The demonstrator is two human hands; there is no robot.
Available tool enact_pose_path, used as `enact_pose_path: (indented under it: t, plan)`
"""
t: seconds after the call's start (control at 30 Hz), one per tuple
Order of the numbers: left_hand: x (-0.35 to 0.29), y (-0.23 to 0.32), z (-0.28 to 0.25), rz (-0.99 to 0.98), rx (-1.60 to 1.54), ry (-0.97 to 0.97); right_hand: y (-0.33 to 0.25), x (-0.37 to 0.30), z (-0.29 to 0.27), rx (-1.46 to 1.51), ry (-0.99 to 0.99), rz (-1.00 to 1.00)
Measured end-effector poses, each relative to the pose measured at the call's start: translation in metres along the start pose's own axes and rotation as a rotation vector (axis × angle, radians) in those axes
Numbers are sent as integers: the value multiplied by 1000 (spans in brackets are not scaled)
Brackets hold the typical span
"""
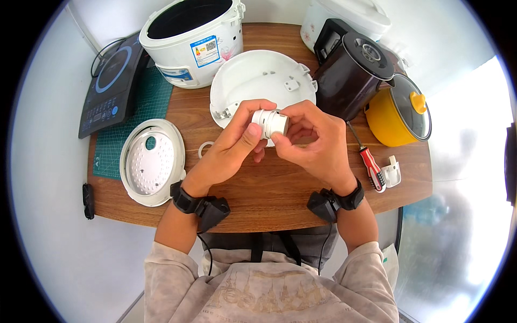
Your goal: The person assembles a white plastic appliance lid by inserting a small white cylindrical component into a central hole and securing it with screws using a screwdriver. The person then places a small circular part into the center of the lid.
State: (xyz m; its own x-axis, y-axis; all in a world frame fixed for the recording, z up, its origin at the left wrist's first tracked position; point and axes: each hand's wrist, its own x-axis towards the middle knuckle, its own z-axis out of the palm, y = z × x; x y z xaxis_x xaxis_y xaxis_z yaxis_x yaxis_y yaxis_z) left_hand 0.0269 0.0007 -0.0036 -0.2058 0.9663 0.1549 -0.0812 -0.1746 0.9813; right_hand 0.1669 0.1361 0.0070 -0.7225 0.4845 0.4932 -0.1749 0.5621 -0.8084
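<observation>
Item 1: small wht. round part [271, 123], stepped cylinder w/ slots in side; held up in both hands over the table, approx. centre, in front of lge. wht. shell.

L. hand [232, 144]: thumb and fingers closed round part's L. side, pinching it; thumb on near face.
R. hand [319, 141]: thumb and index pinching part's R. end; other fingers curled in beneath.
Each wrist w/ blk. strap and blk. module, cable attached.

Item 2: lge. wht. round shell [245, 72], open side up, just behind hands; tabs at R. rim, sm. grey bits inside.
Item 3: wht. ring [200, 150], flat on table beside L. hand, partly hidden.
Item 4: round lid plate [153, 168], dimpled metal centre, pale rim, one hole; L. of L. forearm, partly on grn. cutting mat [107, 161].
Item 5: screwdriver [371, 166], red/blk. handle, R. of R. hand; sm. wht. bracket [392, 171] near handle end.

Outer items: blk. induction hob [116, 81], tilted, far L.; wht. cooker body [180, 51], open top, dark interior, behind shell to L.; dk. kettle [347, 78], behind shell to R.; wht. lidded appliance [358, 19] behind kettle; yel. pot [386, 119] w/ glass lid, R. of kettle.

Support: brn. wood-grain table [269, 202], curved near edge.
</observation>
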Motion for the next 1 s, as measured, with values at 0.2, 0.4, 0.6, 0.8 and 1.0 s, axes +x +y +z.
enact_pose_path:
  t: [0.2, 0.4, 0.6, 0.8, 1.0]
  plan:
    - [0, -1, -2, -8, -27, -3, -5, 1, 0, -36, -3, -53]
    - [1, 0, -2, -8, -21, -5, -6, 2, 0, -44, -6, -95]
    - [1, -2, -2, 0, -1, -5, -5, 0, -1, -25, -35, -45]
    - [1, -3, -3, -31, -8, 11, -7, 2, -3, -100, -50, -145]
    - [1, -3, -2, -3, -23, 15, -8, 4, -5, -17, -61, -132]
